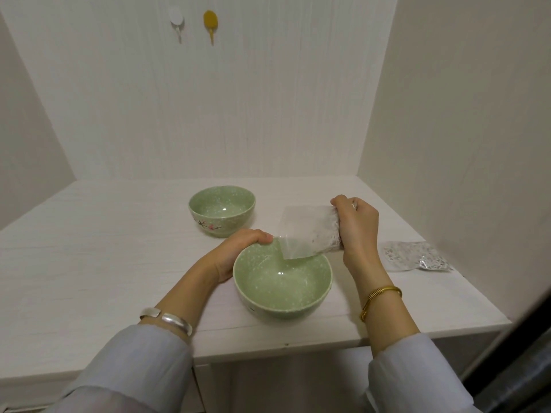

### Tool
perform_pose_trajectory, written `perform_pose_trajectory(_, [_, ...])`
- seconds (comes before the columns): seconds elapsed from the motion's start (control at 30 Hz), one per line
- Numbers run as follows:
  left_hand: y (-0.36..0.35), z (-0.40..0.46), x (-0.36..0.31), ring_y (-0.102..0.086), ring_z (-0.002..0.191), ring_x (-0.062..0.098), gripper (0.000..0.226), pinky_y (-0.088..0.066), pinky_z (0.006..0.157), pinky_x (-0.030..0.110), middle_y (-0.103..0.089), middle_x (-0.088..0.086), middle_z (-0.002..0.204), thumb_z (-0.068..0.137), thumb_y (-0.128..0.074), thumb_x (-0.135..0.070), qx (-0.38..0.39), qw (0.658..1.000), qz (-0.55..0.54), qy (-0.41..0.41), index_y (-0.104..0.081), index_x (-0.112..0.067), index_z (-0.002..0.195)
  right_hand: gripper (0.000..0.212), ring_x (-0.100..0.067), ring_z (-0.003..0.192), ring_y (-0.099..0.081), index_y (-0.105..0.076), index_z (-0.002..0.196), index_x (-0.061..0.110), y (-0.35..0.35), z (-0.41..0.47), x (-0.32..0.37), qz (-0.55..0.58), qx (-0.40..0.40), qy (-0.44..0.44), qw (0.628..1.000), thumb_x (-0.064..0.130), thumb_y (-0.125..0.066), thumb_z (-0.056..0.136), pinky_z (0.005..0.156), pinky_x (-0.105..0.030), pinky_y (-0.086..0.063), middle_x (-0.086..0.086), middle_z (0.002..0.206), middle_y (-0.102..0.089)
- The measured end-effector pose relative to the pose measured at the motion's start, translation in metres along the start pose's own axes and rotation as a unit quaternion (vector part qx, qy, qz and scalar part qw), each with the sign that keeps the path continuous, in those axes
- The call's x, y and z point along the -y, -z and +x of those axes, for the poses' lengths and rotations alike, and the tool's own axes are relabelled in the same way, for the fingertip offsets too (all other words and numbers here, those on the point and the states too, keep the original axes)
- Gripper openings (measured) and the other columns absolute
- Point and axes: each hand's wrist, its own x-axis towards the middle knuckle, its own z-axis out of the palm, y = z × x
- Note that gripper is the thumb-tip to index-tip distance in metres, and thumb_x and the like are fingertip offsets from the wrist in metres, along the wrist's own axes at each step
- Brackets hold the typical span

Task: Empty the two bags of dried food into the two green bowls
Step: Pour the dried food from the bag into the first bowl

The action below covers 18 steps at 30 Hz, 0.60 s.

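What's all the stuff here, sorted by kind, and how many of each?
Green bowls: 2, near bowl and far bowl
Clear bags of dried food: 2, held bag and bag lying on the table
Wall hooks: 2, white hook and yellow hook
Bracelets: 2, silver bracelet and gold bracelet
Total: 8

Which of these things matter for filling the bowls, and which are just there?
In use:
near bowl, steadied by the left hand
held bag, tilted over it in the right hand
far bowl, empty
second bag, lying on the table

Just there:
white hook and yellow hook on the wall
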Motion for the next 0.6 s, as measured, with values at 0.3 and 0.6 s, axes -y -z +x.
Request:
perform_pose_trajectory(0.3, [-0.0018, -0.0014, -0.0019, -0.062, 0.051, 0.012, 0.018, -0.05, 0.055, 0.024, -0.066, -0.002, 0.056, 0.069, -0.055, -0.025, -0.016, 1.0, 0.004, 0.007, -0.066, -0.012, 0.065, 0.034, -0.014, 0.058, -0.035, -0.035, 0.053, 0.017, 0.0004, -0.0004, 0.0007, -0.044, 0.004, 0.032, 0.999, 0.015, -0.057, 0.079, 0.055, -0.028, -0.028, 0.004, 0.056, -0.035])
perform_pose_trajectory(0.6, [-0.0038, -0.0038, -0.0042, -0.062, 0.048, 0.01, 0.017, -0.05, 0.052, 0.02, -0.065, -0.003, 0.054, 0.067, -0.055, -0.024, -0.026, 1.0, -0.007, 0.01, -0.064, -0.01, 0.064, 0.02, -0.019, 0.062, -0.035, -0.043, 0.062, 0.01, -0.0007, -0.0018, 0.0039, -0.074, 0.012, 0.061, 0.995, 0.014, -0.056, 0.077, 0.058, -0.03, -0.029, -0.006, 0.061, -0.037])
